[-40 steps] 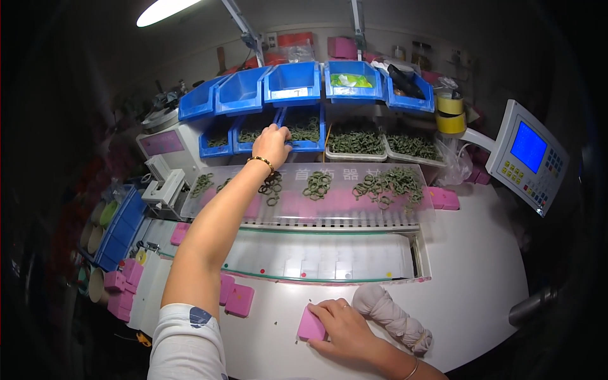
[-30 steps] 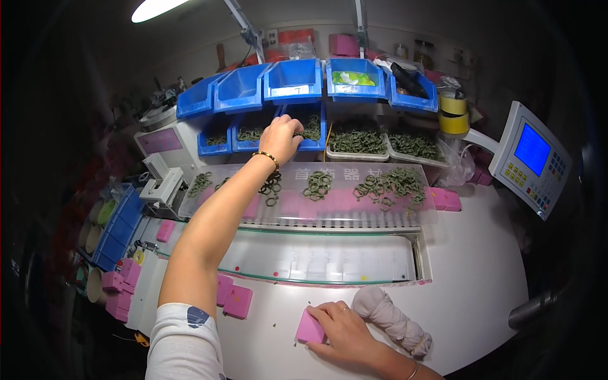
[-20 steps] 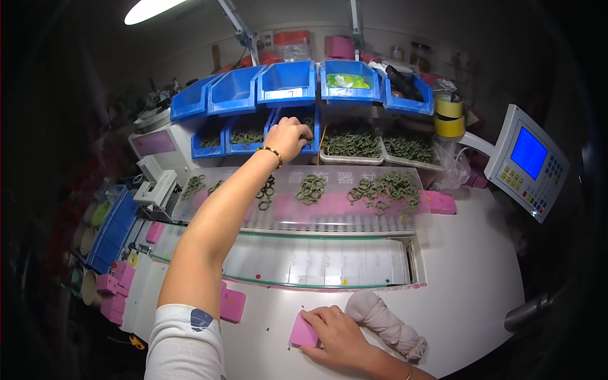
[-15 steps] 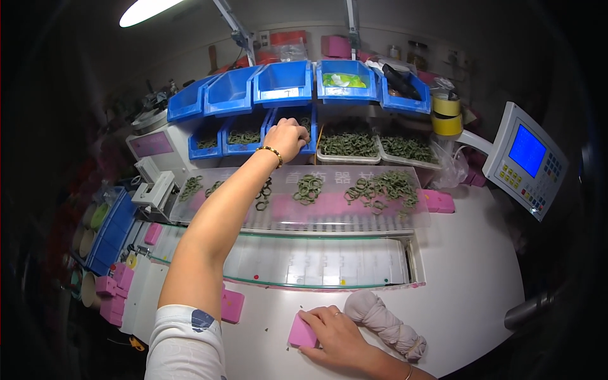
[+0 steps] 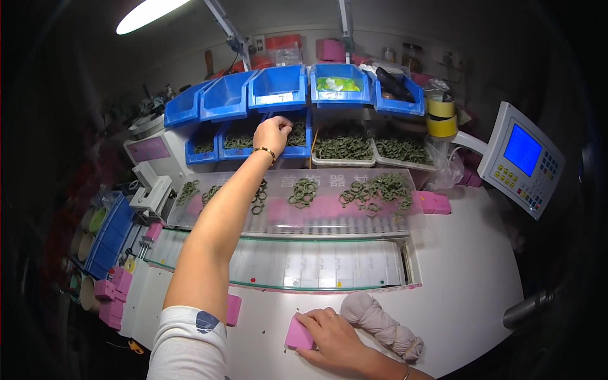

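Note:
My left hand (image 5: pixel 273 134) reaches far forward, over a lower blue bin (image 5: pixel 296 151) that holds small dark green rings (image 5: pixel 295 135). Its thumb and fingers are pinched together; whatever may be between them is too small to make out. Near the front of the white table, my right hand (image 5: pixel 334 339) grips a pink block (image 5: pixel 299 335) between thumb and fingers, the block resting on the tabletop. Against that hand's far right side lies a twisted greyish cloth (image 5: pixel 383 326). More green rings sit in loose piles (image 5: pixel 304 192) on a clear raised sheet.
Upper blue bins (image 5: pixel 278 87) overhang the lower row. Two clear trays (image 5: pixel 345 161) of green pieces stand right of them. A glass-topped strip (image 5: pixel 316 263) crosses the table. On the right, a keypad display (image 5: pixel 522 158) juts out on an arm. Another pink block (image 5: pixel 234 310) lies beside my left arm.
My left hand has shifted slightly left over the bins, its fingers drawn into a pinch. The right hand stays on the pink block. The whole view has moved a little.

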{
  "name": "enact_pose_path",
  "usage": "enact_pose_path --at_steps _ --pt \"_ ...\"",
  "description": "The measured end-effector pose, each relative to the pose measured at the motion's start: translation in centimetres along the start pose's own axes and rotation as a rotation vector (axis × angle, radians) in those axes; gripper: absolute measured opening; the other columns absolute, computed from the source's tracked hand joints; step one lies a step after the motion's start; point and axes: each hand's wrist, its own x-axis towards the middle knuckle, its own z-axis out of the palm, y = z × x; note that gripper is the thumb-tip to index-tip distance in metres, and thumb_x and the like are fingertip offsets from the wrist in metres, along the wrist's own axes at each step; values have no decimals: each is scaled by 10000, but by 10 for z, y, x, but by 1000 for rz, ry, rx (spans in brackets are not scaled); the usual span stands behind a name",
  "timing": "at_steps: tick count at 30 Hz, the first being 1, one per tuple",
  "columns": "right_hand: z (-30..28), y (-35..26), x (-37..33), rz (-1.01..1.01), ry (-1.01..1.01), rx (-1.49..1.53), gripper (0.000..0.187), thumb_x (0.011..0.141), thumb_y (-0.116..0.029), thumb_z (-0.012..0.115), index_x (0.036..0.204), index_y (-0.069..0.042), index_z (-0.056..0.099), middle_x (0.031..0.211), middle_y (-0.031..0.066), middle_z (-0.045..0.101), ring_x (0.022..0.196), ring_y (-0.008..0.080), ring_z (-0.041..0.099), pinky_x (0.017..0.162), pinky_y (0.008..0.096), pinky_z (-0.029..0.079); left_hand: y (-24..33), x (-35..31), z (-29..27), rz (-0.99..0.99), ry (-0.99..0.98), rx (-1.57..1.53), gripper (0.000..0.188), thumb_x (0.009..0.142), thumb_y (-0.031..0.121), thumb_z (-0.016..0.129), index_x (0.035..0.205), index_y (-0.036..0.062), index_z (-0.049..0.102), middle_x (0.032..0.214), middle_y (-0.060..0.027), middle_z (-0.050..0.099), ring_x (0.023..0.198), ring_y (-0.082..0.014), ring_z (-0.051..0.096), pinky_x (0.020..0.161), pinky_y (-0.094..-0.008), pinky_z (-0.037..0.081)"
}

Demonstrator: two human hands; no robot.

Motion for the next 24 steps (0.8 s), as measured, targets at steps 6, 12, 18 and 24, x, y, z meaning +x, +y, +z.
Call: enact_pose_path --at_steps 6,12,18,24 --pt "1 -3 -1 -21 33 -31 635 784 -321 735 1289 10 537 1189 156 550 1067 326 530 904 414 460 6 -27 -8 65 10 -144 150 830 131 710 926 18 731 813 -104 715 740 -166 671 710 -299 521" --pt "-2 -5 -2 0 20 -8 624 795 -308 715 1295 18 531 1184 166 550 1077 331 518 938 411 441 16 -78 -32 147 -53 -344 173 834 178 727 896 17 724 805 -25 699 737 -81 601 665 -253 480" --pt "2 -2 -2 6 -2 -2 621 778 -292 719 1283 19 536 1176 173 550 1089 337 512 954 417 434 34 -137 -79 288 -65 -368 346 823 62 725 1112 52 536 986 -39 697 813 -114 639 673 -243 492" --pt "5 -1 -3 -18 53 -32 641 738 -265 739 1275 21 538 1138 163 556 1065 334 515 881 433 455 37 -182 -120 597 -30 -56 416 797 22 717 1165 40 525 1044 -94 679 941 -223 676 738 -326 529"
